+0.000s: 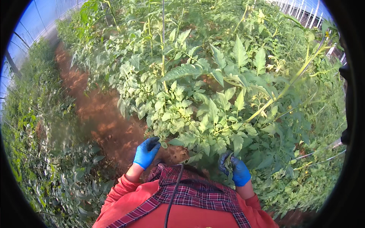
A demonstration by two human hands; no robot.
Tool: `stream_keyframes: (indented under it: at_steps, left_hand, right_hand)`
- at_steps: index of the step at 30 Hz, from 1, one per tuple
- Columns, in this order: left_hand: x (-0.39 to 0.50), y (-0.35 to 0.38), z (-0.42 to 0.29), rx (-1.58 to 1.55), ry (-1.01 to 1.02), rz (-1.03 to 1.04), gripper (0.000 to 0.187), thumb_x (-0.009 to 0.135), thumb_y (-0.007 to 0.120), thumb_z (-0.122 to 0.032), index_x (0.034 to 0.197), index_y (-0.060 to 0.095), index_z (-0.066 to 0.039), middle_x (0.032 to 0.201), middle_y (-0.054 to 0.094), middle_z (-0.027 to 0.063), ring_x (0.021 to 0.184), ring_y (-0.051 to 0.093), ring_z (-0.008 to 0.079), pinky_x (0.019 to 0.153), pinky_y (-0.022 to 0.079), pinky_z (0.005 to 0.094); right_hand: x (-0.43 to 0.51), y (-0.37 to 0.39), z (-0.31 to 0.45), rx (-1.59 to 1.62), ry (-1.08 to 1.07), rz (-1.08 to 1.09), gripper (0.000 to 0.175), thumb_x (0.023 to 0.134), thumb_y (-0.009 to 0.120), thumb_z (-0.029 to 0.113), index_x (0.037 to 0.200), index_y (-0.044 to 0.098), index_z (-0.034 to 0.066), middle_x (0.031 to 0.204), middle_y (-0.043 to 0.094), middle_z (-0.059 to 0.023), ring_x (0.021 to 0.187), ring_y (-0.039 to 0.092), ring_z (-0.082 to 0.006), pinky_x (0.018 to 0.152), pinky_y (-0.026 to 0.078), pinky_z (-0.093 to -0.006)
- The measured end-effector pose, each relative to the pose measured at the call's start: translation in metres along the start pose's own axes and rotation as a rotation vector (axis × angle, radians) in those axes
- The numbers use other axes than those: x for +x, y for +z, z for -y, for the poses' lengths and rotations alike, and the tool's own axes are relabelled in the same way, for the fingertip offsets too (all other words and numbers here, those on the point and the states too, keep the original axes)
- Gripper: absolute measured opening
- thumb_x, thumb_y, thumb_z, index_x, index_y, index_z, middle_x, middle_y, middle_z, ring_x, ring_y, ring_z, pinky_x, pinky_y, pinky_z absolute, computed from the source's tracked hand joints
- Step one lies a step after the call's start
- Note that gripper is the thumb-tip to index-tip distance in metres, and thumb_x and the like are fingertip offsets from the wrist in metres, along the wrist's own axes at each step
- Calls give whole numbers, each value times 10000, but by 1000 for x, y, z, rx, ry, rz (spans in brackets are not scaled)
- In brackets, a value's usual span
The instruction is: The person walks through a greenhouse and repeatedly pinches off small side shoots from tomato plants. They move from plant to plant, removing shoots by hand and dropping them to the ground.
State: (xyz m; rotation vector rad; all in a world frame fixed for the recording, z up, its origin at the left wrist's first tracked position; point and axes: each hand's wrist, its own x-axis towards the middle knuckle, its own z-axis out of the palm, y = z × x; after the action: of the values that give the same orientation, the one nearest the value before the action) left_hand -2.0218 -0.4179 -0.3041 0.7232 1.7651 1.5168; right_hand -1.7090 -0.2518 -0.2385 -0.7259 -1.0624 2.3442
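My left hand (146,152), in a blue glove, is beside the low leaves at the edge of the soil path. Its fingers are curved, with thumb and forefinger apart, and I see nothing held. To the right, my right hand (239,169) wears a blue glove with darkened fingertips and is among the lower leaves. Bits of green foliage show between its thumb and fingers; whether they are gripped is unclear. Before me stands a leafy tomato plant (212,112). Its thick pale stem (261,109) slants up to the right and bears yellowish flower clusters (274,64).
A reddish soil path (114,128) runs up the left side, bordered by another plant row (54,136). An upright support string (163,34) rises through the foliage. Greenhouse sheeting (37,17) closes the far left. A black cable (174,193) hangs over my plaid apron (196,196).
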Motion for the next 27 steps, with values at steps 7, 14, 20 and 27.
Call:
stream_keyframes:
  at_steps: [7, 14, 20, 27]
  left_hand:
    - [53, -66, -30, 59, 147, -9, 262, 871, 633, -24, 1128, 620, 22, 1007, 685, 86, 926, 630, 128, 836, 505, 278]
    - [135, -158, -86, 170, 520, 12, 328, 854, 636, 2, 1179, 597, -16, 948, 692, 78, 839, 636, 125, 778, 503, 275]
    - [219, -150, -190, 177, 922, 28, 499, 815, 690, -30, 1281, 514, -45, 1018, 634, 83, 901, 595, 162, 785, 482, 303]
    - [302, -58, -270, 125, 1017, 109, 572, 739, 804, -208, 1209, 528, -36, 1024, 560, 122, 897, 576, 217, 814, 491, 349]
  right_hand:
    - [53, 72, 9, -289, -75, -26, 362, 977, 452, 359, 834, 548, 41, 855, 575, -90, 715, 518, -173, 663, 420, -297]
    - [147, 192, -9, -322, -202, -53, 328, 940, 551, 225, 1164, 598, -10, 909, 600, -32, 762, 527, -95, 689, 428, -233]
    - [178, 254, -5, -402, -384, -136, 283, 943, 528, 175, 1146, 604, -6, 865, 581, -24, 744, 514, -99, 669, 420, -234]
    - [164, 263, -2, -509, -376, -303, 271, 904, 510, 100, 1127, 632, 8, 964, 604, -22, 847, 528, -106, 807, 437, -258]
